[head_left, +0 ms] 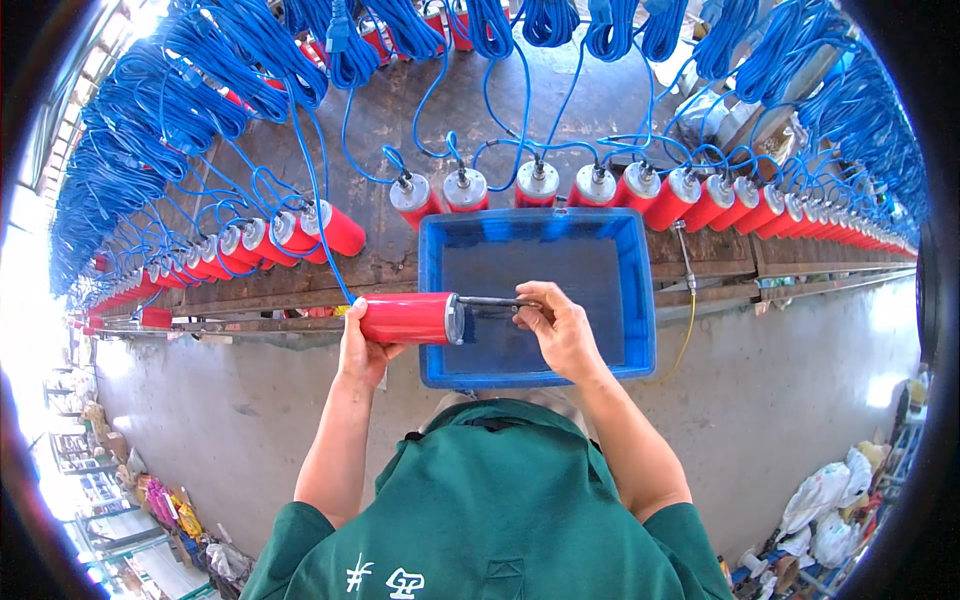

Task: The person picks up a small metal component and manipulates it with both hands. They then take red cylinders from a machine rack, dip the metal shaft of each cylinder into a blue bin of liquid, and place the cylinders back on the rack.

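My left hand (362, 352) is wrapped around the left end of a shiny red cylinder (405, 318) with a pale metal cap on its right end. The cylinder lies level in the air, partly over the left rim of a blue plastic tub (431, 262). Between the fingertips of my right hand (562, 335) is a thin dark rod (488, 301), which reaches left to the upper part of the cap. Whether it is joined to the cap or only touches it, I cannot tell. A blue cable (322, 205) runs down to the held cylinder's left end.
Red cylinders with cabled metal tops stand in long rows at the right (660, 205) and left (335, 230) on a dark worn table (400, 115). Bundled blue cables (240, 60) crowd the far side. A yellow hose (692, 320) hangs right of the tub.
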`<state>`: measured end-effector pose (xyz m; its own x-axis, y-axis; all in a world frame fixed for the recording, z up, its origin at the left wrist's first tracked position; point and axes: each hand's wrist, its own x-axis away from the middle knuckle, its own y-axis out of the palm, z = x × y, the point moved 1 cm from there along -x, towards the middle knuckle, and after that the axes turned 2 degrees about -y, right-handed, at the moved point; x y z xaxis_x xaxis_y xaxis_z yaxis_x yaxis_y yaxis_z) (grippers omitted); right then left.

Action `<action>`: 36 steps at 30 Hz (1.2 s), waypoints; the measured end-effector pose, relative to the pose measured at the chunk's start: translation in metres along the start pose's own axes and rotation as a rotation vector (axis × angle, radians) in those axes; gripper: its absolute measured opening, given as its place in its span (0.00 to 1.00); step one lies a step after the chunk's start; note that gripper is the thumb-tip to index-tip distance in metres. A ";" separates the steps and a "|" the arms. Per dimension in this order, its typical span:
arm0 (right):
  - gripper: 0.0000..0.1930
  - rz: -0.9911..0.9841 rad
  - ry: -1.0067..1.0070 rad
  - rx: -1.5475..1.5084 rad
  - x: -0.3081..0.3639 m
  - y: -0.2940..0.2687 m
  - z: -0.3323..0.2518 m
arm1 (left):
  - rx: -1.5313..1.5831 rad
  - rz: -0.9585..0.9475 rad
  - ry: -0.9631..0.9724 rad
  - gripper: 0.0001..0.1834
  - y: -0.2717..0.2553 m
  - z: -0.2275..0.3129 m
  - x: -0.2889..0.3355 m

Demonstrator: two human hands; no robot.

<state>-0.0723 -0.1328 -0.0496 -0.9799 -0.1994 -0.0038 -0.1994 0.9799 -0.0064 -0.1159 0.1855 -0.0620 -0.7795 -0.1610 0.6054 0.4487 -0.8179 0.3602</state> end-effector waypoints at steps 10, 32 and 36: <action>0.25 -0.002 0.118 0.325 -0.008 -0.005 -0.001 | -0.069 -0.035 0.034 0.34 -0.002 0.000 -0.003; 0.27 -0.041 0.199 -0.071 -0.004 -0.004 0.014 | -0.044 -0.031 0.098 0.30 0.002 -0.001 0.000; 0.22 -0.159 0.389 -0.005 -0.008 -0.012 0.025 | -0.051 -0.045 0.105 0.31 0.002 -0.001 0.000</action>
<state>-0.0619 -0.1434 -0.0747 -0.8658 -0.3319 0.3745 -0.3470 0.9374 0.0285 -0.1154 0.1833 -0.0623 -0.8407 -0.1784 0.5112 0.3917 -0.8522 0.3468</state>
